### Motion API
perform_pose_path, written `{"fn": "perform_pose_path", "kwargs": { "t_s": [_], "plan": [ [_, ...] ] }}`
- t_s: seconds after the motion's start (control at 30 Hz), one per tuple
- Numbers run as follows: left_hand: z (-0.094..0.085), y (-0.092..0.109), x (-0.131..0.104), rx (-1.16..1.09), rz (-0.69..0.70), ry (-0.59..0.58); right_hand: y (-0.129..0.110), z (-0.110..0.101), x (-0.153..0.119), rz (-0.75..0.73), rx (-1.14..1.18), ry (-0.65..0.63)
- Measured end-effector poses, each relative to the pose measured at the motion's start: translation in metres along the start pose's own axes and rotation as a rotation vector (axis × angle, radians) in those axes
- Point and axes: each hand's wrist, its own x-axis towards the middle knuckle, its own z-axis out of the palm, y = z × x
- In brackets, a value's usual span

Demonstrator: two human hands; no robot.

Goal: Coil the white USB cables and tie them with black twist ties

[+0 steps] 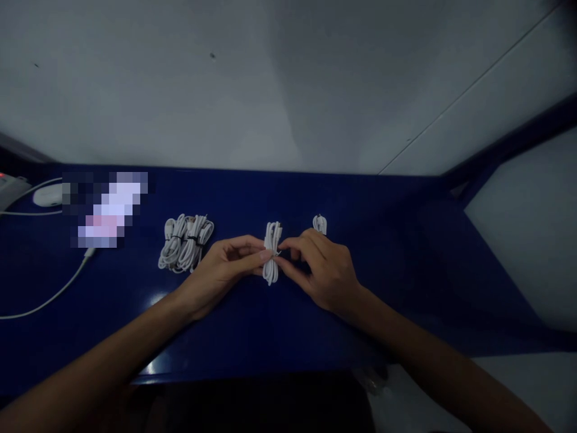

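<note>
Head view, bundled cables (186, 242) left, right hand (278, 252) before white coil (320, 224)

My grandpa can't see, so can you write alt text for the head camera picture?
The left hand holds a coiled white cable while the right hand touches near its middle. More bundled cables lie either side on the blue table.

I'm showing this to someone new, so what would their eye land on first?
Probably the bright pixelated patch towards the left of the blue tabletop. Next, at the centre, the coiled white cable in the left hand, with the right hand's fingers at its middle. Tied cable bundles lie to its left; another white coil shows just beyond the right hand.
</note>
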Motion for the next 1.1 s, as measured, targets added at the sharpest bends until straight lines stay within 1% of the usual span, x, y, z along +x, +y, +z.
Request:
{"fn": "perform_pose_path", "kwargs": {
  "t_s": [0.27,0.4,0.53,0.67,0.73,0.83,0.97,1.1],
  "plan": [
    [0.0,-0.001,0.0,-0.005,-0.003,0.007,0.001,0.0,0.001,-0.098,-0.128,0.037],
    [0.0,-0.001,0.0,-0.001,0.004,0.014,0.001,0.0,0.002,-0.122,-0.158,0.049],
    [0.001,-0.001,0.0,0.009,0.004,-0.005,0.001,0.0,0.002,-0.146,-0.2,0.069],
    [0.001,-0.003,0.0,0.018,0.005,-0.01,0.001,-0.001,0.0,-0.169,-0.251,0.042],
    [0.001,-0.003,0.0,0.022,0.008,-0.009,0.001,-0.001,0.0,-0.132,-0.216,0.005],
    [0.001,-0.003,0.0,0.034,0.014,-0.02,-0.001,-0.001,0.001,-0.031,-0.11,-0.034],
    [0.001,-0.005,0.0,0.069,0.037,-0.02,-0.005,-0.001,0.002,0.079,-0.012,-0.041],
    [0.001,-0.009,0.001,0.112,0.083,-0.012,-0.013,-0.002,-0.001,0.23,0.147,-0.052]
  ]
}}
